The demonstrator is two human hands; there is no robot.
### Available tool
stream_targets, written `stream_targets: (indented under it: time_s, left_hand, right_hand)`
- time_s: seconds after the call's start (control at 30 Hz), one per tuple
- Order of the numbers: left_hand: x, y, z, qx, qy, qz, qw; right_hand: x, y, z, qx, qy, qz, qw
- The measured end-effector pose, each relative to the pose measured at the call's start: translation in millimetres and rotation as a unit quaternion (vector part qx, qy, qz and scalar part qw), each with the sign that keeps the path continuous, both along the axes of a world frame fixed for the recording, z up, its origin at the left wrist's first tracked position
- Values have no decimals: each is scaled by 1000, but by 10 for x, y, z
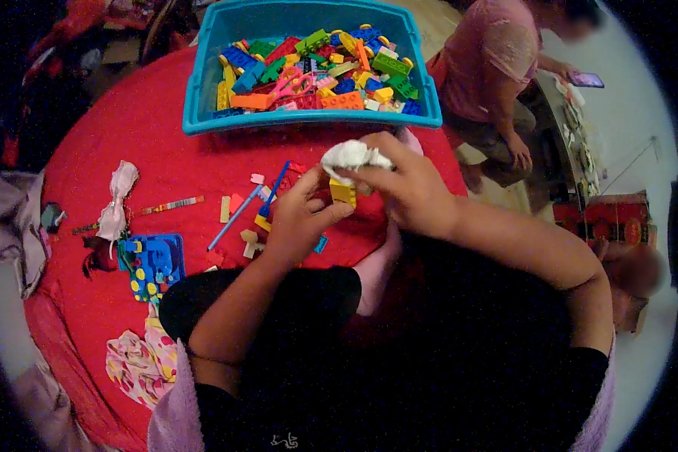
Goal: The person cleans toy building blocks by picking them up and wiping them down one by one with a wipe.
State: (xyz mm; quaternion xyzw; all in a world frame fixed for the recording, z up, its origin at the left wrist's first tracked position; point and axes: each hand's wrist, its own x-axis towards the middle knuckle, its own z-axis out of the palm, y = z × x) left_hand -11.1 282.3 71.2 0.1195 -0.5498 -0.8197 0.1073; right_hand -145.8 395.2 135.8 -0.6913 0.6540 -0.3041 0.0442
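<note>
L hand [301,211] pinches yellow block [343,192], R hand [414,187] is curled closed w/ white cloth [352,156], above red sheet [143,151] toward its right edge; block may slip b/c cloth rubs it.

Close head view, apparently forward-down

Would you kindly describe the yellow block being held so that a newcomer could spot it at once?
Find the teal bin, then the left hand below it. The yellow block is at its fingertips, directly under the white fabric. Unlike the bin's yellow pieces, this one is hand-held.
</note>
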Motion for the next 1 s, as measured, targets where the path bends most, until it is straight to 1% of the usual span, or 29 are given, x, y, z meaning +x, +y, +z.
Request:
stream_targets:
  time_s: [0.07,0.1,0.13,0.17,0.2,0.23,0.3,0.33,0.37,0.43,0.47,0.53,0.6,0.7,0.77,0.87,0.9,0.93,0.97,1.0]
  left_hand:
    - [-3,29,0,13,6,-12,1000]
    - [-11,44,16,50,39,-25,998]
    - [-20,59,27,86,72,-38,993]
    - [-32,73,33,86,72,-38,993]
    - [-37,80,40,107,76,-17,991]
    - [-35,75,43,127,81,5,989]
    - [-53,71,-15,124,89,12,988]
    - [-62,75,-34,121,95,16,988]
    - [-59,81,-36,120,95,15,988]
    - [-44,79,-36,95,79,71,990]
    - [-42,67,-27,94,80,70,990]
    - [-33,44,-3,120,78,98,985]
    - [-24,33,6,132,80,92,984]
    - [-30,30,10,161,79,87,980]
    - [-30,35,21,176,77,89,977]
    - [-34,36,68,192,44,97,976]
    - [-40,31,76,231,41,111,966]
    - [-47,21,81,269,39,125,954]
    - [-51,-12,35,267,42,125,955]
    - [-54,-71,-23,300,63,131,943]
  right_hand:
    - [-23,20,12,42,10,-81,996]
    - [-44,27,-31,42,10,-81,996]
    - [-68,34,-112,11,-48,-108,993]
    - [-92,42,-161,-20,-106,-134,985]
    - [-102,44,-132,5,-125,-173,977]
    - [-89,30,-117,5,-125,-170,978]
    - [-42,31,-72,8,-122,-138,983]
    - [0,11,-78,-23,-104,-89,990]
    - [19,12,-71,-24,-104,-90,990]
    - [52,10,-55,49,-97,-87,990]
    - [64,22,-99,53,-89,-92,990]
    - [72,33,-107,69,-86,-96,989]
    - [66,31,-119,87,-84,-97,988]
    - [46,33,-140,85,-55,-90,991]
    - [45,45,-145,105,-30,-94,990]
    - [48,50,-156,113,-22,-90,989]
    - [40,63,-162,112,-22,-90,989]
    - [25,86,-172,167,-7,-88,982]
    - [8,99,-181,218,10,-86,972]
    - [0,106,-196,216,12,-86,973]
